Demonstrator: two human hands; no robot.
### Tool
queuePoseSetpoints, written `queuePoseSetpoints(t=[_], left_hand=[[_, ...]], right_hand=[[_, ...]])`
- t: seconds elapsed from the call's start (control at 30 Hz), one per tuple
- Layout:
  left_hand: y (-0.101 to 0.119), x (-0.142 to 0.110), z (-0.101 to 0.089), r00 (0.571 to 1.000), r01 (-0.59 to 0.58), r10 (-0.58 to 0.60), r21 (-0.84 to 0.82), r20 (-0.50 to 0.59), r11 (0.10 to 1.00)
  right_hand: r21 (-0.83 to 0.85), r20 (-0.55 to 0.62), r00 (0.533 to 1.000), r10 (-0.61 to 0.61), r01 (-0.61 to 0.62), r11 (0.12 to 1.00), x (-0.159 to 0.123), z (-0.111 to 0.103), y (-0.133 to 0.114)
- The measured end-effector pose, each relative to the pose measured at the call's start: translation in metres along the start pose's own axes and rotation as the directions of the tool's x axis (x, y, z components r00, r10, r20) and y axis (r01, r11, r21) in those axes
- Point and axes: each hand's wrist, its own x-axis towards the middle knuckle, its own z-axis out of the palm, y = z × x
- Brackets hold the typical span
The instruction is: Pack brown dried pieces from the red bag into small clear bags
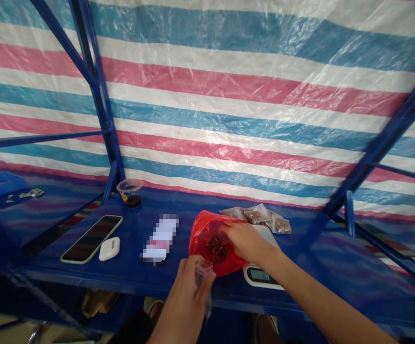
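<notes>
Nearest the head camera, a bare left forearm (175, 317) rises from the bottom edge, and the left hand (195, 282) sits at 7 o'clock from the red bag (198, 231), the centre of this clock. That hand closes narrow, thumb against fingers, on a small clear bag (203, 270); its knuckles are right at the red rim, though whether they also grip it cannot be told. At 3 o'clock, the right hand (246, 241) slopes into the red bag's mouth with fingertips hidden, so whether they spread or pinch something cannot be seen. Dark reddish-brown bits (217, 246) lie inside, between the 2 hands.

At 4 o'clock, partly under the right forearm (311, 284), is a white device (259, 276) with a small display. Clear packets (255, 216) crowd close by at 2 o'clock. A lit phone (160, 239), its face blurred, lies at 9 o'clock; farther that way come a white case (109, 249) and a dark-screened phone (91, 239), and at 10 o'clock a clear cup (131, 195) of dark liquid.

At 6 o'clock the front edge of the blue tabletop (173, 203) passes beneath the left hand. A strip of its surface separates the lit phone from the red bag; a wider stretch reaches out at 3 o'clock, beyond the right forearm. A striped sheet (228, 119) fills 12 o'clock.
</notes>
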Motion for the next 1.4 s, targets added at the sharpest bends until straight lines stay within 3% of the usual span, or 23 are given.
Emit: queuePoseSetpoints(t=[0.1, 0.2, 0.3, 0.5, 0.67, 0.8, 1.03, 1.27, 1.4], left_hand=[[-0.010, 0.000, 0.010, 0.993, 0.112, -0.110, -0.101, 0.031, 0.989], [-0.013, 0.015, 0.017, 0.986, 0.165, -0.156, -0.227, 0.057, 0.960], [-0.012, 0.034, 0.019, 0.983, 0.183, -0.170, -0.350, 0.067, 0.919], [-0.002, 0.051, 0.016, 0.992, 0.089, -0.124, -0.504, -0.036, 0.859], [0.001, 0.063, 0.023, 0.994, 0.052, -0.099, -0.605, -0.045, 0.794], [-0.003, 0.073, 0.030, 0.992, 0.021, -0.095, -0.648, -0.080, 0.761], [0.006, 0.080, 0.031, 0.999, 0.007, -0.040, -0.713, -0.030, 0.701], [0.012, 0.078, 0.030, 0.992, -0.044, -0.022, -0.496, -0.127, 0.867], [0.012, 0.062, 0.032, 0.989, 0.004, -0.067, -0.435, -0.130, 0.901]], right_hand=[[0.047, -0.031, 0.999, -0.029, 0.030, 0.998, -0.001, 0.007, 0.004], [0.144, -0.065, 0.995, -0.073, 0.082, 0.986, 0.000, 0.013, 0.009], [0.127, -0.109, 0.992, -0.064, 0.078, 0.989, 0.001, 0.015, 0.014], [0.057, -0.075, 0.997, 0.003, 0.001, 0.998, 0.003, 0.019, 0.012], [0.142, -0.108, 0.994, 0.021, -0.005, 0.990, 0.005, 0.027, 0.008], [0.071, -0.165, 0.983, 0.074, -0.063, 0.995, 0.003, 0.027, 0.010], [0.086, -0.197, 0.967, 0.160, -0.145, 0.986, 0.001, 0.029, 0.008], [0.088, -0.194, 0.958, 0.213, -0.199, 0.976, -0.003, 0.027, 0.008], [0.083, -0.197, 0.954, 0.225, -0.213, 0.974, -0.008, 0.026, 0.011]])
